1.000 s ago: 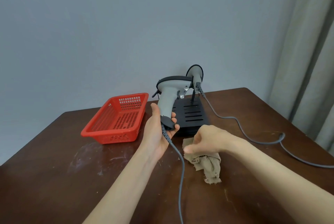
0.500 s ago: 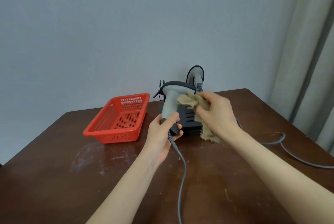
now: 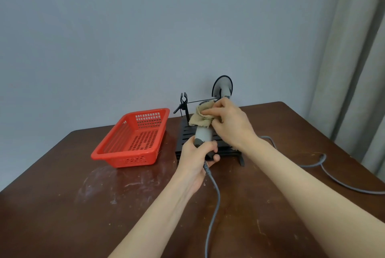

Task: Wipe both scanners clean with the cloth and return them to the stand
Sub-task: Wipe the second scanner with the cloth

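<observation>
Gripping the scanner (image 3: 203, 135) handle, left hand (image 3: 194, 159); right hand (image 3: 231, 122) clutches cloth (image 3: 201, 117) (atop scanner's head).

A grey scanner (image 3: 203, 135) is gripped by the left hand (image 3: 195, 159) while a cloth (image 3: 201, 117) is pressed onto it by the right hand (image 3: 231, 124).

The cloth (image 3: 200, 116) is coarse, frayed beige weave, the scanner (image 3: 204, 135) smooth matt grey plastic. The basket (image 3: 133, 159) at ten o'clock is glossy red plastic, the desk (image 3: 83, 216) dark scuffed wood.

Now the cloth (image 3: 200, 117) up over scanner (image 3: 204, 135) head.
</observation>
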Tool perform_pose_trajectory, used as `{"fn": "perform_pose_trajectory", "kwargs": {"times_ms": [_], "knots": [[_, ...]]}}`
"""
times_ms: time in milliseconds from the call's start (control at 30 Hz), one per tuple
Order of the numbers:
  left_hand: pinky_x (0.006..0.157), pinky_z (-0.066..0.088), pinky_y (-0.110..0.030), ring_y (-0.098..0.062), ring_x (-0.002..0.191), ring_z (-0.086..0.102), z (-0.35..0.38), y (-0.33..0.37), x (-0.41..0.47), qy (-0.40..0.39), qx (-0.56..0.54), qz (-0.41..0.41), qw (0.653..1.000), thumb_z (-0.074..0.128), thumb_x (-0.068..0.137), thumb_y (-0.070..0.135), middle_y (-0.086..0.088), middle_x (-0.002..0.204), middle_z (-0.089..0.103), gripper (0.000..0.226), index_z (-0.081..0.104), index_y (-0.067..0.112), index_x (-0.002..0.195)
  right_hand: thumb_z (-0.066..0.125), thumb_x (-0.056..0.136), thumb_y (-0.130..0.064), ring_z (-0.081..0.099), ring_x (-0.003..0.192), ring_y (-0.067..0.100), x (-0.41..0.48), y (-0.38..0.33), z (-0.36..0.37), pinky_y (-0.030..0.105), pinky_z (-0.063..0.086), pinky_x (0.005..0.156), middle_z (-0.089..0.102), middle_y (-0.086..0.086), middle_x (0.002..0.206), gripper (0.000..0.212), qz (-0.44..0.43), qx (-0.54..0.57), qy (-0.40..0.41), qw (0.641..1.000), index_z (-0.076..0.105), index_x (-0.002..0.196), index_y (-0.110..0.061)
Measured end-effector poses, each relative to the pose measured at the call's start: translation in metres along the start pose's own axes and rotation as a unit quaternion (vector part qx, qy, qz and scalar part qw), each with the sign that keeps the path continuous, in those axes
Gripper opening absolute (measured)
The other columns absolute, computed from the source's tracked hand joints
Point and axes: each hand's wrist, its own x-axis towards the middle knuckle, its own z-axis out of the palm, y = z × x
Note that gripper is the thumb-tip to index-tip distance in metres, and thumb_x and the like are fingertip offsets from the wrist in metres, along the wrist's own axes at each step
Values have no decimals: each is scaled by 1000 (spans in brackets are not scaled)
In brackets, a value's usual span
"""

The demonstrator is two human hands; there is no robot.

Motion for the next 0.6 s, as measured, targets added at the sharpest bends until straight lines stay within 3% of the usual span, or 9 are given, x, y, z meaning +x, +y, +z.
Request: {"fn": "perform_pose_trajectory", "kwargs": {"times_ms": [67,167,267,367,433,533,600], "knots": [[45,41,-21,-15,62,45,-2,-1,2,3,-9,10,1000,51,80,-17,-9,71,52,23,56,4,89,49,86,-5,48,99,13,-6,-3,2,23,37,83,51,-5,103,39,-23,8,-31,999,70,110,-27],[44,42,-22,-13,59,48,-7,-1,5,8,-39,33,999,46,82,-18,-6,69,54,32,60,11,84,50,81,-4,50,85,8,-22,-9,3,26,43,80,49,-13,88,40,-35,115,-105,987,73,99,-31],[40,41,-20,-12,53,48,-8,0,3,24,-96,-12,995,45,85,-12,-9,71,53,19,58,3,84,51,82,-7,52,93,12,-16,5,5,31,45,83,50,-10,96,42,2,65,-30,997,68,110,-35],[38,42,-19,-10,46,50,-4,4,2,39,-133,-45,989,48,93,3,-9,70,55,8,56,1,91,52,85,-7,51,94,11,-16,11,7,25,43,81,47,-11,97,44,12,58,39,998,65,116,-35],[38,45,-18,-9,43,51,-7,7,6,59,-182,-56,980,50,96,16,-9,69,57,17,59,2,97,54,84,-11,52,94,10,-23,8,11,24,43,79,51,-10,97,43,-17,70,-6,997,66,114,-38],[41,51,-19,-9,44,56,-18,8,11,65,-250,-81,963,53,95,32,-6,68,61,33,60,3,107,52,84,-25,57,90,19,-34,20,13,29,42,70,55,-8,93,32,-12,-65,-90,994,68,105,-43],[41,52,-19,-9,46,60,-25,9,13,51,-238,-93,965,51,94,42,-3,65,63,43,62,4,111,54,82,-24,59,91,20,-35,26,10,31,45,75,60,-5,93,28,62,-13,-44,997,71,102,-36]]}}
